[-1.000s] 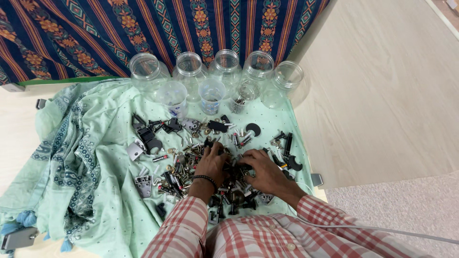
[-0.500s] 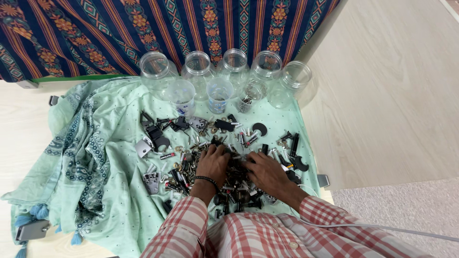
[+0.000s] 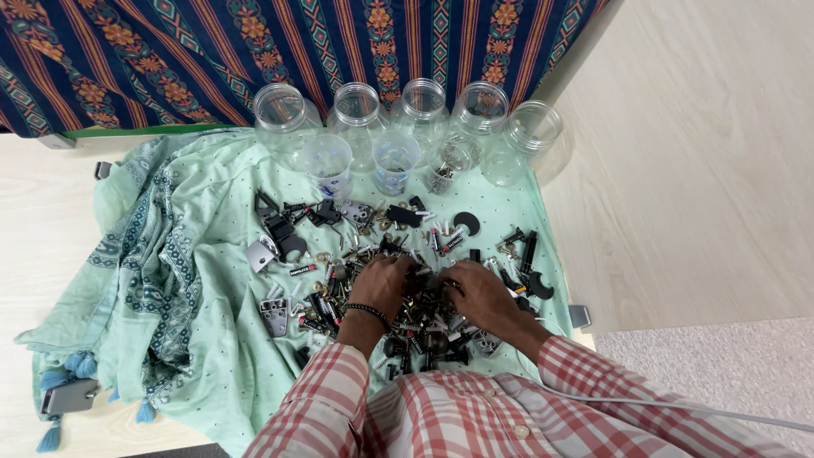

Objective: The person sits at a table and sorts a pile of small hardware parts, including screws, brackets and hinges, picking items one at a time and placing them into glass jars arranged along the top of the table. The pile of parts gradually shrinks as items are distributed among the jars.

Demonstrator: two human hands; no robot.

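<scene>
Head view: both hands down in the hardware pile [image 3: 398, 271] on the green cloth [image 3: 212, 280]. The left hand [image 3: 383, 284] is palm down, fingers curled into the small metal parts; whether it grips one, I cannot tell. Same for the right hand [image 3: 479, 293]. Clear jars [image 3: 394, 127] stand beyond the pile. Best to pinch one piece cleanly, not rake several.

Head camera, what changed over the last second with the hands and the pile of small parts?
Little changed. Both hands stayed palm-down, picking through the pile of small metal parts; the left hand and right hand shifted only slightly. No visible grab or release. The clear jars and green cloth stayed put; only the view drifted.
</scene>
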